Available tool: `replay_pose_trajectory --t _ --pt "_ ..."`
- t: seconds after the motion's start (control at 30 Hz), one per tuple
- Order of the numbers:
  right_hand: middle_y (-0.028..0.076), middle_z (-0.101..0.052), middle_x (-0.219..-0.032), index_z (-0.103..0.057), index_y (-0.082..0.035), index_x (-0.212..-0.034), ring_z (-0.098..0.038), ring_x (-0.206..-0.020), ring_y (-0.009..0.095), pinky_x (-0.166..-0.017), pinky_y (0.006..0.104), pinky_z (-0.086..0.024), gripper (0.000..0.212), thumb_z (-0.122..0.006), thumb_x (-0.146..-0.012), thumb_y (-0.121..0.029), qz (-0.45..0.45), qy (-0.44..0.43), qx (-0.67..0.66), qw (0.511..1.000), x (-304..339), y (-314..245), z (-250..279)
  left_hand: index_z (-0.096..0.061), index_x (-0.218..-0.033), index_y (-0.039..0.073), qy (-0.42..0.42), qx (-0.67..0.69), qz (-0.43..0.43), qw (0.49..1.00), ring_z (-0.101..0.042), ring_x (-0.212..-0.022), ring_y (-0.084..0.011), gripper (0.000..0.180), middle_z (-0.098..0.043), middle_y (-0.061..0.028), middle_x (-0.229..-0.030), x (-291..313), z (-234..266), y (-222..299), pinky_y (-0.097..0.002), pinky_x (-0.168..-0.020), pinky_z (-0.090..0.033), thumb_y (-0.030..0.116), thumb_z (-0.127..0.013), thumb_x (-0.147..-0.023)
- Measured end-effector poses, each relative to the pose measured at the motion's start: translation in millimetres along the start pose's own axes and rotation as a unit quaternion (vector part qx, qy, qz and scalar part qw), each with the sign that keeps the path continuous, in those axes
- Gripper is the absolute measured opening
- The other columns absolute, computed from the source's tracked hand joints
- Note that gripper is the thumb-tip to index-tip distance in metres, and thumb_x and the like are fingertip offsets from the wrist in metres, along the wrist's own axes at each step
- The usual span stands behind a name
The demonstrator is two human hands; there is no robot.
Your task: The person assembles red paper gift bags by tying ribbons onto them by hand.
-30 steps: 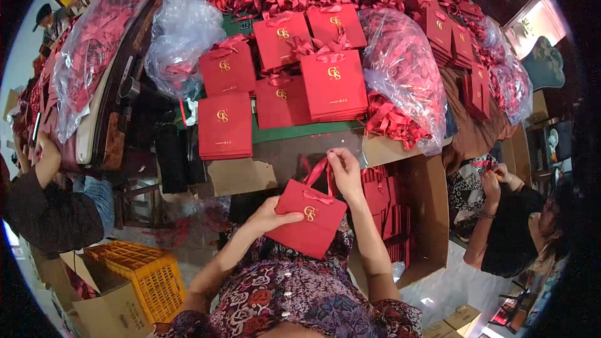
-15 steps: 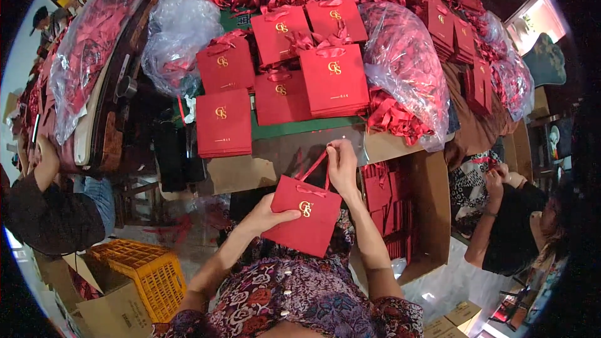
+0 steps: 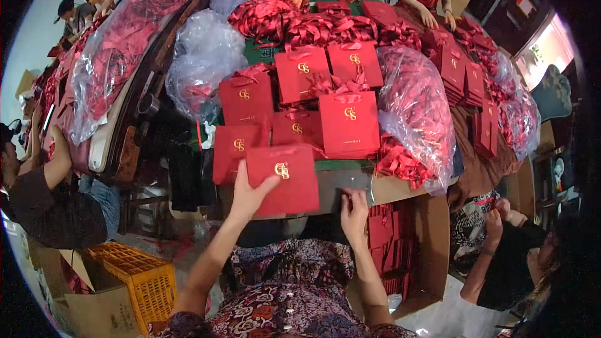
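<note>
A red paper gift bag (image 3: 291,197) with a gold emblem is in my left hand (image 3: 249,195), which grips its left side with the thumb across the front. The bag overlaps the front-left stack of red bags (image 3: 230,158) and is slightly blurred. Its ribbon handle does not show clearly. My right hand (image 3: 355,211) is at the table's front edge, right of the bag and apart from it. Its fingers are loosely bent and nothing shows in them. Beyond it stands a taller stack of red bags (image 3: 350,126) on the green tabletop.
More red bags (image 3: 303,75) lie behind, with heaped red ribbons (image 3: 332,28). Clear plastic sacks (image 3: 418,103) flank them. A cardboard box (image 3: 434,256) of bags is below right, a yellow crate (image 3: 141,275) below left. Several people work around the tables.
My left hand has carried the bag up and forward to the stacks. My right hand has let go of the ribbon handle and is lower. The view has tilted up.
</note>
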State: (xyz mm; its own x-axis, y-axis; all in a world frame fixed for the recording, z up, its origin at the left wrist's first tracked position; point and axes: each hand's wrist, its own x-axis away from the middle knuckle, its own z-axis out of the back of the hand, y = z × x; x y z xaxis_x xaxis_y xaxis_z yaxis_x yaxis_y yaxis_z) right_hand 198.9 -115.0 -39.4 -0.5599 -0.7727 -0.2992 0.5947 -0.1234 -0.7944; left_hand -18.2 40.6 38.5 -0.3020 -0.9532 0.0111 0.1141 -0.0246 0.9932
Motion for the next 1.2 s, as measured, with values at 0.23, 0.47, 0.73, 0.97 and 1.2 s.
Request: replay_pose_trajectory --t 0.23,0.47,0.73,0.97,1.2 --pt "0.016 -0.060 -0.098 -0.066 -0.002 -0.100 -0.059 -0.087 0.033 -0.074 0.0386 -0.049 0.016 -0.063 -0.086 0.002 0.013 0.022 0.025 0.999 6.4 7.1 -9.5 -0.028 -0.139 0.001 0.031 -0.122 -0.114 0.986 -0.064 -0.110 -0.0324 0.070 -0.059 -0.0238 -0.122 -76.5 -32.2 -9.9 -0.0402 -0.092 -0.051 0.007 -0.072 -0.084" --pt "0.016 -0.060 -0.099 -0.066 -0.005 -0.099 -0.060 -0.091 0.035 -0.077 0.0408 -0.050 0.016 -0.065 -0.084 0.001 0.035 0.041 0.034 0.998 6.5 9.8 -15.8 -0.023 -0.144 -0.001 0.026 -0.125 -0.134 0.983 -0.065 -0.108 -0.0386 0.077 -0.059 -0.0283 -0.122 -116.2 -58.7 -55.8 -0.0436 -0.090 -0.052 0.013 -0.072 -0.087" --pt "0.014 -0.059 -0.098 -0.067 -0.002 -0.099 -0.060 -0.085 0.030 -0.073 0.0365 -0.050 0.014 -0.063 -0.087 0.003 0.037 0.060 0.020 0.997 9.8 10.4 -13.6 -0.019 -0.147 -0.009 0.061 -0.292 -0.179 0.937 -0.044 -0.120 -0.0466 0.086 -0.038 -0.0327 -0.131 -112.5 -67.9 -43.1 -0.0462 -0.103 -0.040 0.014 -0.072 -0.084" --pt "0.014 -0.061 -0.100 -0.067 -0.005 -0.105 -0.062 -0.086 0.028 -0.070 0.0341 -0.050 0.017 -0.062 -0.089 0.000 -0.017 0.077 -0.028 0.997 14.4 4.4 8.7 -0.021 -0.147 -0.011 0.059 -0.366 -0.185 0.910 -0.042 -0.119 -0.0484 0.080 -0.037 -0.0334 -0.132 -112.4 -71.6 -34.7 -0.0509 -0.107 -0.035 0.011 -0.069 -0.086" --pt "0.018 -0.059 -0.089 -0.058 -0.001 -0.100 -0.060 -0.075 0.037 -0.065 0.0440 -0.048 0.018 -0.065 -0.093 -0.016 -0.065 0.165 0.107 0.978 -28.3 22.9 32.7 -0.034 -0.137 -0.016 0.025 -0.473 -0.184 0.861 -0.033 -0.129 -0.0557 0.068 -0.019 -0.0414 -0.147 -114.3 -78.4 -63.6 -0.0571 -0.110 -0.031 0.012 -0.068 -0.086"
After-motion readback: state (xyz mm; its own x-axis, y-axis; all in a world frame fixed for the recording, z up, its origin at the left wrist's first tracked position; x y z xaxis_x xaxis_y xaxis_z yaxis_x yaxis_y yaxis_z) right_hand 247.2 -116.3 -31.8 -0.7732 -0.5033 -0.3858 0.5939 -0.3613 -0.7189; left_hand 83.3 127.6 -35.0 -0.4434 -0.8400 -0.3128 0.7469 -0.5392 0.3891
